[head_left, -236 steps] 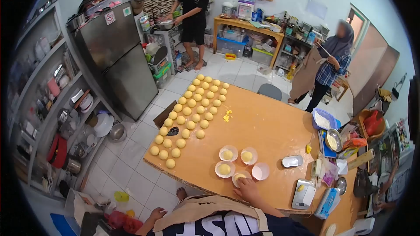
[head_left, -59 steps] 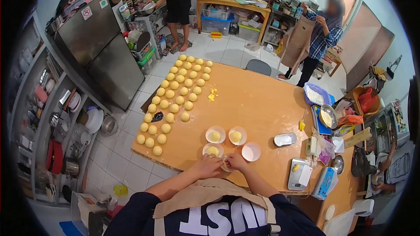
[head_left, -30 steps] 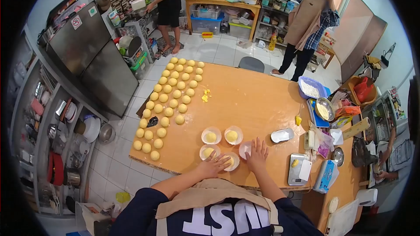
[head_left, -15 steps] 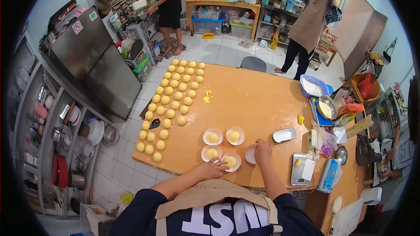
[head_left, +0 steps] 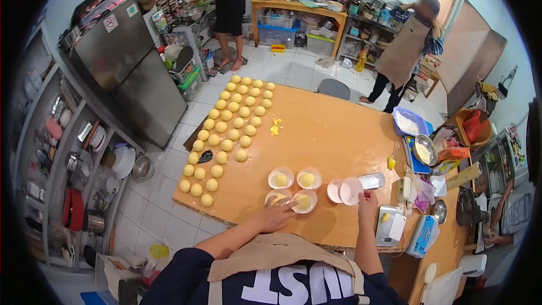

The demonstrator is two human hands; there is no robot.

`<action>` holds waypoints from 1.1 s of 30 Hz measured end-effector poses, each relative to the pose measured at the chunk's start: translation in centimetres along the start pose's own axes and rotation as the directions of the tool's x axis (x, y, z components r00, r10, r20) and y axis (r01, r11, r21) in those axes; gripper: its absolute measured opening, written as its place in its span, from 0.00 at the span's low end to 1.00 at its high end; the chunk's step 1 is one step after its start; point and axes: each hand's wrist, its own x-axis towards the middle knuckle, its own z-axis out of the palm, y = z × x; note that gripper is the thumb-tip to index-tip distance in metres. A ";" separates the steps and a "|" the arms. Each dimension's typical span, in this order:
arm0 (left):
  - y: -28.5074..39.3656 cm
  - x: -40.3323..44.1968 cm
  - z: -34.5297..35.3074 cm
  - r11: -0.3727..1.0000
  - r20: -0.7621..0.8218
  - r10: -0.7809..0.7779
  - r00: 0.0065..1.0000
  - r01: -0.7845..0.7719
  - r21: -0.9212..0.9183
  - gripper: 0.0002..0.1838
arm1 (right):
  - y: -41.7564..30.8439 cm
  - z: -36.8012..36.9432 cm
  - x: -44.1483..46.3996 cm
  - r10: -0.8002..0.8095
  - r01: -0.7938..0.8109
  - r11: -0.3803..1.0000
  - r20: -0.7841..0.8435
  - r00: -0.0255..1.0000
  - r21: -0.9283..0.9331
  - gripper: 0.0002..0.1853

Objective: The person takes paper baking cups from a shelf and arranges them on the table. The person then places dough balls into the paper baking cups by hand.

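Note:
My right hand [head_left: 368,204] pinches the edge of a pinkish paper baking cup [head_left: 353,191], lifted just beside another paper cup [head_left: 333,191] at its left. My left hand [head_left: 273,218] has its fingers spread at the two nearer filled cups. Its fingertips touch or hover over the near-left dough ball [head_left: 277,198] and the near-right cup [head_left: 304,203]; contact is hard to tell. Behind these stand two more filled paper cups, one holding a dough ball [head_left: 280,179] and the other a second dough ball [head_left: 306,179].
Rows of dough balls [head_left: 227,145] cover the table's left side. A metal tin [head_left: 372,181], a scale [head_left: 388,229], a blue tissue pack [head_left: 422,237] and a flour basin [head_left: 409,121] lie to the right. Two people [head_left: 409,51] stand across the room; another works at far right.
My right hand has moved right and up, drawing a paper cup away from the one beside it. My left hand stays at the near cups. The whole view has shifted slightly.

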 end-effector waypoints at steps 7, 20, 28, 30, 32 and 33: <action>-3.6 -13.7 -1.4 0.889 -0.260 -0.457 0.851 0.447 -0.098 0.19 | -7.0 13.4 -8.2 -0.033 0.171 0.972 0.625 0.780 -0.162 0.11; -3.7 -38.1 1.2 0.589 -0.230 -0.807 0.545 0.772 -0.238 0.19 | -12.7 36.0 -7.3 -0.275 0.692 0.686 0.801 0.532 -0.225 0.25; -6.2 -50.1 2.8 0.401 -0.182 -0.913 0.364 0.883 -0.245 0.16 | -12.9 42.4 -7.7 -0.168 0.717 0.576 0.802 0.574 -0.393 0.15; -7.0 -53.1 3.5 0.364 -0.164 -0.929 0.332 0.901 -0.237 0.16 | -12.6 41.4 -7.5 -0.219 0.670 0.638 0.746 0.630 -0.379 0.14; -8.7 -55.9 4.2 0.342 -0.129 -0.938 0.322 0.920 -0.192 0.18 | -13.6 39.2 -7.6 -0.334 0.614 0.735 0.634 0.697 -0.287 0.13; -9.4 -56.7 4.1 0.320 -0.108 -0.946 0.304 0.929 -0.187 0.18 | -14.7 37.9 -7.7 -0.342 0.605 0.750 0.625 0.701 -0.268 0.12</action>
